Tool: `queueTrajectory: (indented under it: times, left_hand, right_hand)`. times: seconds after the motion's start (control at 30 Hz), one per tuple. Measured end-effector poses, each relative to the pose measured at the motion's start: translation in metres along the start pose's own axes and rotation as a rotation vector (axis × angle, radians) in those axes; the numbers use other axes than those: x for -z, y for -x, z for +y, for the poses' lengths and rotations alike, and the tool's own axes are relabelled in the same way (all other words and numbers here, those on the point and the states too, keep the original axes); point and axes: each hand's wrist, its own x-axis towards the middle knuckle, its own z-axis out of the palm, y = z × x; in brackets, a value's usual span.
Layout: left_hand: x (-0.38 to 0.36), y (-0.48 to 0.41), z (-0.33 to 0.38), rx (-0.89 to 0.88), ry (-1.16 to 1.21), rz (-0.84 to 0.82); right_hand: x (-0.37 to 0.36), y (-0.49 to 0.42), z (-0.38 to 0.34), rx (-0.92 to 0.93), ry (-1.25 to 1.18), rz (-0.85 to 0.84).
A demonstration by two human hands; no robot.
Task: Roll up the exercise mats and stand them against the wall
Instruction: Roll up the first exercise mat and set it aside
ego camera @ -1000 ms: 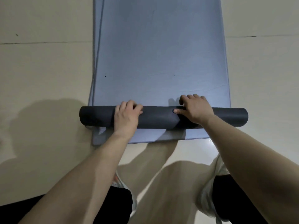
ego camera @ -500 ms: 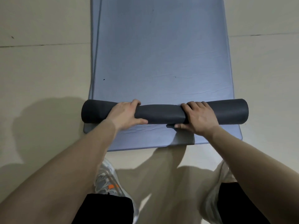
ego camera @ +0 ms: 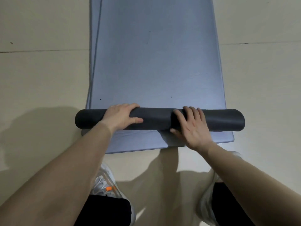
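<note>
We found the dark roll point(ego camera: 159, 119) lying crosswise on the blue-grey mat point(ego camera: 154, 62), near that mat's near end. A strip of flat mat showed between the roll and the person. Both ends of the roll reached just past the mat's side edges.

The left hand point(ego camera: 121, 117) was clamped on the left part of the roll. Its fingers curled over the top to the far side, and the thumb lay along the near face. The right hand point(ego camera: 192, 128) rested on the roll right of centre. Its fingers were straight and spread apart, pressing flat across the top, with the thumb low against the near edge where roll met mat. The two hands were well apart.

The flat mat ran away from the person out of the top of the view. A second edge line followed its left side, which suggested two layers. We could not tell whether the roll was continuous with the upper sheet.

The mat lay on a pale tiled floor point(ego camera: 40, 79). A grey-white left shoe point(ego camera: 105, 183) with an orange mark and a pale right shoe point(ego camera: 206, 201) stood on the floor just short of the mat's near end.
</note>
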Motion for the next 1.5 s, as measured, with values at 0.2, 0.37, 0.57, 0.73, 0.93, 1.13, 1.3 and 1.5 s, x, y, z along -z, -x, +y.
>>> queueTrajectory:
  times: [0.2, 0.37, 0.57, 0.73, 0.93, 1.13, 1.3, 1.5]
  left_hand:
    - [-0.034, -0.011, 0.017, 0.142, -0.027, 0.517]
    - [-0.042, -0.034, -0.012, 0.011, -0.203, 0.329]
    - [-0.011, -0.057, -0.019, -0.035, -0.133, 0.308]
    - [0.017, -0.029, -0.001, -0.004, -0.076, -0.026]
    - [-0.037, 0.042, 0.016, 0.021, -0.116, 0.311]
    - [0.025, -0.011, 0.001, 0.094, 0.151, 0.002]
    - [-0.021, -0.011, 0.016, 0.104, -0.043, 0.567]
    - [-0.019, -0.057, -0.008, 0.049, -0.197, 0.362]
  right_hand:
    - [0.002, -0.07, 0.017, 0.019, 0.123, -0.201]
    - [-0.003, -0.086, 0.031, 0.146, 0.114, -0.005]
    - [-0.011, -0.09, 0.025, 0.04, 0.18, 0.005]
    - [0.025, -0.073, 0.017, 0.042, 0.09, -0.255]
    - [0.05, -0.067, 0.018, 0.014, -0.14, -0.583]
    - [0.009, -0.012, 0.0, 0.019, 0.065, -0.02]
    - [0.0, -0.068, 0.013, -0.037, 0.152, -0.076]
    - [-0.011, -0.104, 0.026, 0.038, 0.175, 0.032]
